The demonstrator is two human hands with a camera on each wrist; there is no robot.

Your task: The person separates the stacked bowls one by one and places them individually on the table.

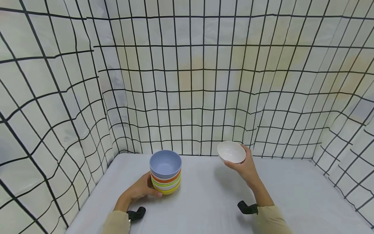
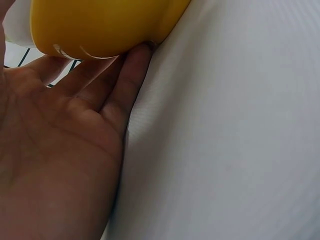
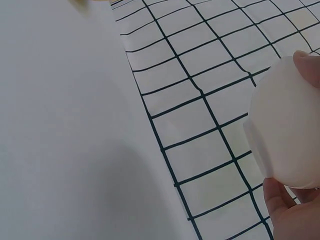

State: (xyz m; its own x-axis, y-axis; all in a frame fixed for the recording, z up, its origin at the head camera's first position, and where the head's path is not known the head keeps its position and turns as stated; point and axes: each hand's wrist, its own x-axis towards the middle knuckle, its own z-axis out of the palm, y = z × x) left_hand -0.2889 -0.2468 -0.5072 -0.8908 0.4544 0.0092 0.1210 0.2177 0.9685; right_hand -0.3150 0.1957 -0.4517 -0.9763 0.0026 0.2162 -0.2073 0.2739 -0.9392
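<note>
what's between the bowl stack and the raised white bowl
No object: the head view shows bare tabletop and grid wall between the stack and the white bowl.

Wht counter (image 1: 198, 204) is lying flat & carrying 1 bowl stack (image 1: 165, 172), L of ctr, w/ blue on top, wht/orange/green between & yellow at btm. Soft shadow (image 1: 229, 180) is falling on it, R of stack.

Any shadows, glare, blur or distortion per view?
Head: wavy grid lines, soft shadow on the table below the white bowl; left wrist: small glints on the yellow bowl; right wrist: diffuse table shadow, blurred yellow patch at the top edge.
</note>
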